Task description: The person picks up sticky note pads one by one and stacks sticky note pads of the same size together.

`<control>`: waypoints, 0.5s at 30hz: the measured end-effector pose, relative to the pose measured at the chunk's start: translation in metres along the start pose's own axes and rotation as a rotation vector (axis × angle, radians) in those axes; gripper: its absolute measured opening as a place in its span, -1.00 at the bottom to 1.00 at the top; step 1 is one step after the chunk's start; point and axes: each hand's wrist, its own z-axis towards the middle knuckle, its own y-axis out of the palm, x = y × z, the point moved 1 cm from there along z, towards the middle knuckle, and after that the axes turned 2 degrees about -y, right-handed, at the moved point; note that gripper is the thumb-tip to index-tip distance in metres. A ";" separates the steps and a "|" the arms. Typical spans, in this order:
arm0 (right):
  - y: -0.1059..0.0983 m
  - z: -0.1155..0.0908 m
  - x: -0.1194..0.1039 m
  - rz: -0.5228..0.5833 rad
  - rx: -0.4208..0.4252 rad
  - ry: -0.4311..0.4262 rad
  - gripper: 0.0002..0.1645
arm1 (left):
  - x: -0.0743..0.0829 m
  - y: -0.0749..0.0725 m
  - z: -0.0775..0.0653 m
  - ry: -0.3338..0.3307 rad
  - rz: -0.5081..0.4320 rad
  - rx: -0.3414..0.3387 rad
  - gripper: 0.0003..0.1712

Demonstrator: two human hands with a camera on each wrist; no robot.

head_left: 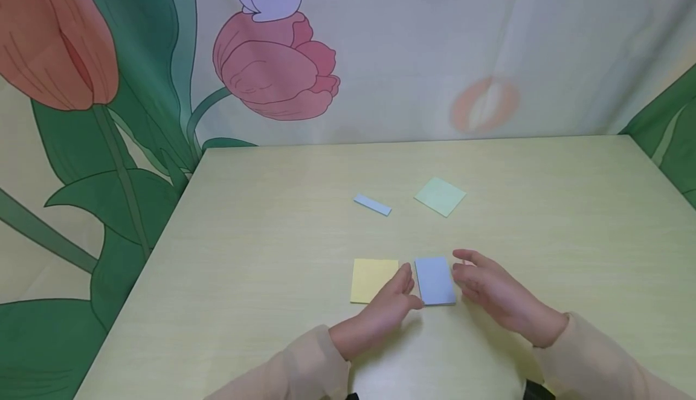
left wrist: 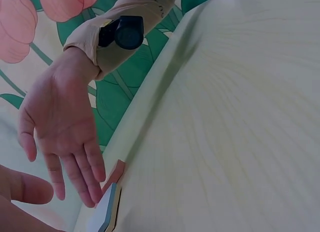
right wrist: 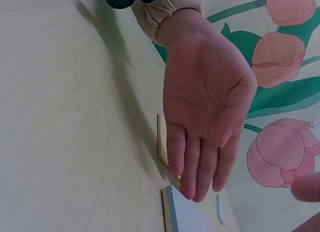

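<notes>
A blue flat rectangular piece (head_left: 435, 281) lies on the table between both hands. From the side, in the right wrist view, the blue piece (right wrist: 186, 212) has a tan lower layer. My left hand (head_left: 383, 309) is at its left side, fingers extended, thumb tip by its lower left corner; contact cannot be told. That hand covers the lower right of a yellow square (head_left: 370, 276). My right hand (head_left: 497, 294) stands just right of the blue piece, fingers lightly bent, palm facing inward, holding nothing. The left palm (right wrist: 205, 96) is bare in the right wrist view.
Farther back on the table (head_left: 244, 225) lie a narrow blue strip (head_left: 372, 204) and a pale green square (head_left: 440, 196), turned cornerwise. Behind the table's far edge hangs a cloth (head_left: 402, 55) printed with flowers and leaves.
</notes>
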 end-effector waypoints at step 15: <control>-0.001 0.019 0.000 0.158 0.108 0.004 -0.24 | 0.007 0.008 0.028 0.001 -0.134 0.150 -0.12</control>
